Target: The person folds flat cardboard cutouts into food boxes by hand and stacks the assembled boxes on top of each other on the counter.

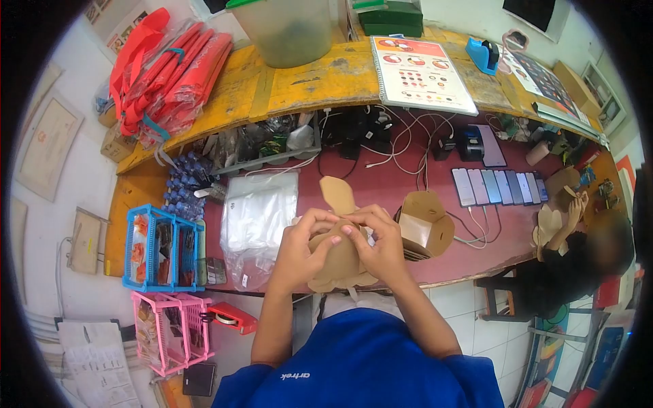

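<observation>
Brown cardboard food box (338, 262), partly folded, is held between my two hands above the front of the red table. My left hand (304, 241) grips its left side, thumb pressed on the near panel and fingers bent over the upper edge. On the other side, my right hand (381, 246) pinches the same box, its thumb close to the left one. One flap stands up beyond my fingers. More flat brown card shows beneath the box. Just right of my right hand sits a stack of opened brown boxes (426, 224), nested together.
Clear plastic bags (258, 211) lie left of my hands, beside blue (163, 248) and pink baskets (173, 326). Several phones (496, 187) stand in a row at right, with cables. A co-worker's hand (577, 209) touches brown card. A yellow shelf (306, 81) spans the back.
</observation>
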Motion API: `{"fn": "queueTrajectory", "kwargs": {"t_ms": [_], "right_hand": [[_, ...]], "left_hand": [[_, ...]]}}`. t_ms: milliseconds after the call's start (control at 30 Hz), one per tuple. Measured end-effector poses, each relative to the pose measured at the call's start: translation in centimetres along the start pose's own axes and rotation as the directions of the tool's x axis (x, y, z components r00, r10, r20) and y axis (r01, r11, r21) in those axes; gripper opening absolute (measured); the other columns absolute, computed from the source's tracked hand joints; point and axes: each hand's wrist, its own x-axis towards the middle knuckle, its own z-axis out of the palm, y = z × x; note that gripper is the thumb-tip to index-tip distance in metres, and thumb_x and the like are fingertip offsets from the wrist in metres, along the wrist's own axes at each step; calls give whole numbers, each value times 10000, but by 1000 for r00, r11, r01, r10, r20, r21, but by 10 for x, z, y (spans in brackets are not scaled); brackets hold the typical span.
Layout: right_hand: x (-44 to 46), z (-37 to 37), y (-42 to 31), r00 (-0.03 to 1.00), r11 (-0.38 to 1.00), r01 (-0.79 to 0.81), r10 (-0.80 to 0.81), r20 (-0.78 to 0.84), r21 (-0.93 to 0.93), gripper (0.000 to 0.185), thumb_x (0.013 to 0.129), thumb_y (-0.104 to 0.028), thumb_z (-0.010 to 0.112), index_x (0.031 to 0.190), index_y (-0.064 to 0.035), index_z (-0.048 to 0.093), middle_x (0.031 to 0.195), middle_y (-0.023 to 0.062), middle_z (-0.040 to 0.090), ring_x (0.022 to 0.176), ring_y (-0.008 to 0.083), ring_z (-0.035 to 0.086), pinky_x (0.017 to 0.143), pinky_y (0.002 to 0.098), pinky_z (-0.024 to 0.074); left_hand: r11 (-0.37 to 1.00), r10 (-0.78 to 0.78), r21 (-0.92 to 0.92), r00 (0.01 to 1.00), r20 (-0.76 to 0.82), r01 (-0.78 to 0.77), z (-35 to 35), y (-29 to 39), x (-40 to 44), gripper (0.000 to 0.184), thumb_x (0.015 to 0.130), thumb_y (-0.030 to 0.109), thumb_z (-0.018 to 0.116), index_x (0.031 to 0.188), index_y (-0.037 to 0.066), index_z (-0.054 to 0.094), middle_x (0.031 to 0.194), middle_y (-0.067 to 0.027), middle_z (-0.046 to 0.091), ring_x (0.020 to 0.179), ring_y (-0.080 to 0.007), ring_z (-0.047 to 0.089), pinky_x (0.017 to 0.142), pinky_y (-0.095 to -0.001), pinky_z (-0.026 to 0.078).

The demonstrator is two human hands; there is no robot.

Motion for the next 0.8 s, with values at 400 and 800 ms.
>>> {"fn": "queueTrajectory", "kwargs": {"t_ms": [400,800], "right_hand": [[-12,-18,1,997,996,83,-82,8,-45,93,879,-78,793,963,-42,811,818,104,726,794,265,666,730,368,494],[-51,-25,9,996,998,69,-69,-54,7,86,908,-80,742,937,0,725,870,152,700,845,359,650,750,420,517]], "left_hand": [[824,332,500,942,-50,-264,23,15,0,128,836,69,779,963,54,790,935,-120,733,906,-330,640,838,-406,511],[776,419,574,894,-159,-262,57,4,-22,42,848,39,740,835,21,705,872,-125,702,853,-328,593,777,-420,468]]}}
